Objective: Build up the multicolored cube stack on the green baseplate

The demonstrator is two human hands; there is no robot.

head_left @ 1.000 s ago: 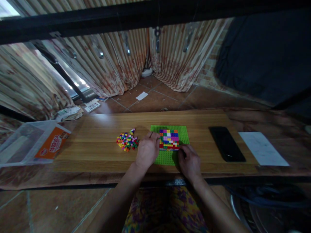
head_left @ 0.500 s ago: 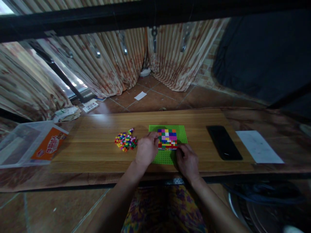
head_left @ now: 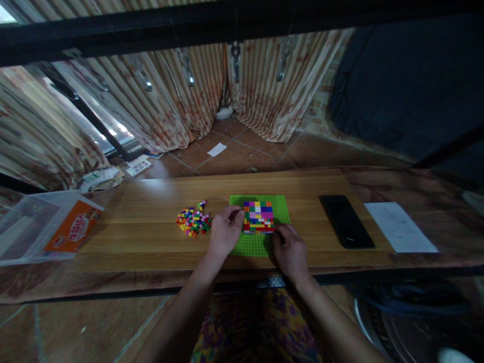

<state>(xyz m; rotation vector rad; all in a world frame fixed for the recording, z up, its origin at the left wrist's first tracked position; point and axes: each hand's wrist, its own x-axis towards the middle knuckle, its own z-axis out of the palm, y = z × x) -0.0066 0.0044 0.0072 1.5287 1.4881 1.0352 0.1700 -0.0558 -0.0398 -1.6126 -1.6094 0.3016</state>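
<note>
A block built of many-coloured toy bricks [head_left: 258, 214] stands on a green studded baseplate [head_left: 280, 206] in the middle of the wooden board. My left hand [head_left: 226, 229] is at the block's left side, thumb and fingertips drawn together in a pinch; whatever lies between them is too small to make out. At the block's front right corner, my right hand [head_left: 291, 251] has its fingers curled in, the fingertips close against the bricks. Its grip is partly hidden. Left of my left hand lies a loose pile of small coloured bricks [head_left: 192, 222].
A black phone-like slab [head_left: 346, 222] lies on the board's right part, beside a white sheet of paper [head_left: 401, 227]. At the far left stands a clear plastic box [head_left: 26, 222] with an orange label. The wooden board [head_left: 143, 247] has its front edge near me.
My left hand's fingers have pulled slightly back from the block's left edge and pinch more tightly. The right hand stays at the front corner. The whole view has shifted a little.
</note>
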